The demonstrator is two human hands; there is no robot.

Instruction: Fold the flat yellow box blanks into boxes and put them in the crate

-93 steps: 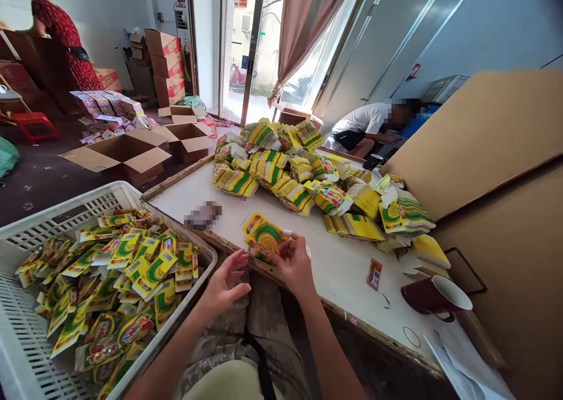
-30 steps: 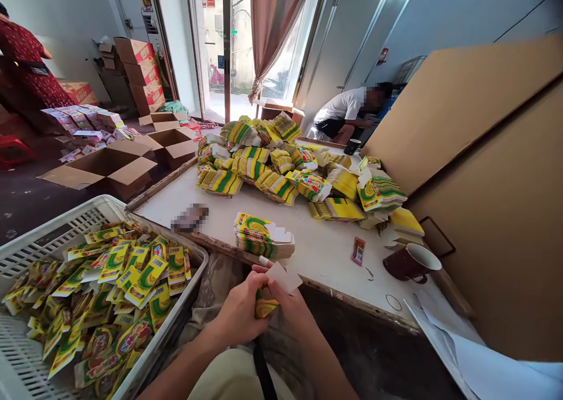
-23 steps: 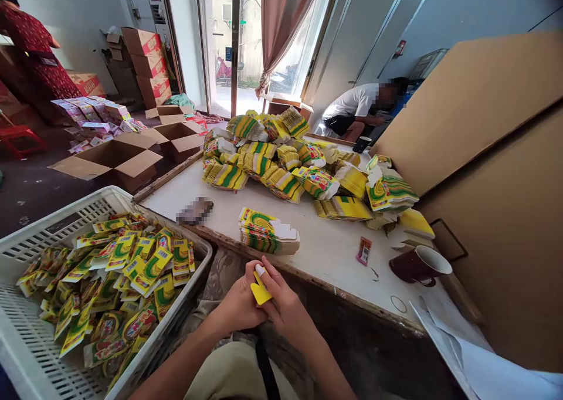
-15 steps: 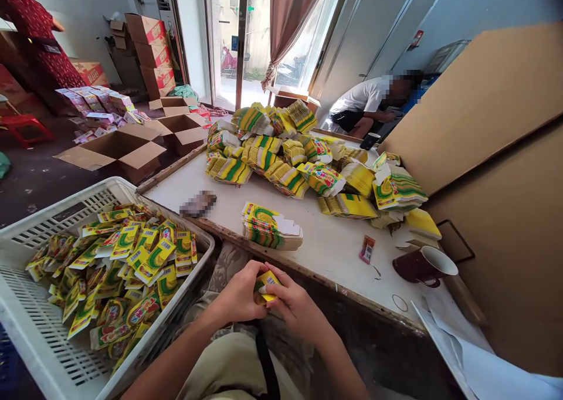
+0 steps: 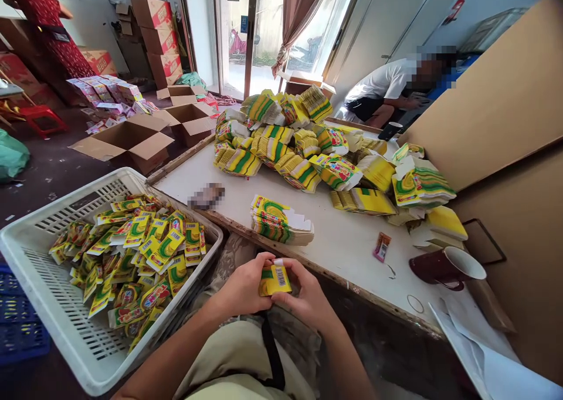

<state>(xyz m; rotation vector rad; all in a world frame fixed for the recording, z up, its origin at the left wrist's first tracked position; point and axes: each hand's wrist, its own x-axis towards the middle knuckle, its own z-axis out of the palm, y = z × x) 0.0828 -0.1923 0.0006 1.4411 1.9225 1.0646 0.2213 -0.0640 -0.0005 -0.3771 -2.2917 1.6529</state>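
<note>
Over my lap, a small yellow and green carton [image 5: 276, 279] with a barcode is held between both hands. My left hand [image 5: 247, 285] grips its left side, and my right hand [image 5: 304, 294] closes on its right side with the thumb along the lower edge. A white flap shows at the carton's top by the right fingers. Just beyond my hands, a stack of flat cartons [image 5: 281, 221] lies near the table's front edge. To my left, a white plastic basket [image 5: 112, 368] holds many similar yellow cartons [image 5: 165, 250].
Bundles of flat cartons [image 5: 275, 145] are heaped across the white table [image 5: 233, 203]. At right stand a dark mug [image 5: 428, 268], a small wrapper [image 5: 382, 247] and large cardboard [image 5: 492, 101]. Open boxes [image 5: 127, 139] sit on the floor. One person [image 5: 382, 89] crouches at back right; another [image 5: 55, 30] stands far left.
The carton has turned so its barcode face shows more fully, and my right fingers have shifted to its top and right edge. The whole view has swung slightly left.
</note>
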